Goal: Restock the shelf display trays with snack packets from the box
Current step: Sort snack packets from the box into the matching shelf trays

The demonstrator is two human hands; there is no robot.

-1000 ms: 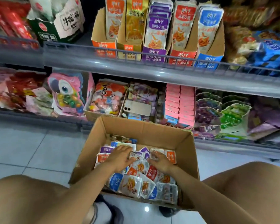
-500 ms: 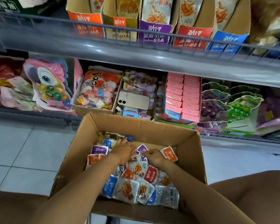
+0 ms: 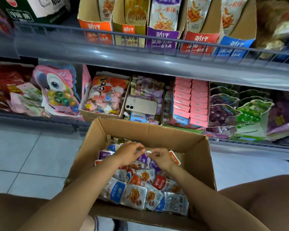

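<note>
Even, fairly bright overhead light, glare on the shelf rail point(image 3: 157, 62), wide-angle bending, soft edges.

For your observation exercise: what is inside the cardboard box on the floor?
The cardboard box holds a loose pile of small snack packets with blue, red, orange and purple labels. The left hand and right hand cover some packets; the box bottom is hidden.
</note>
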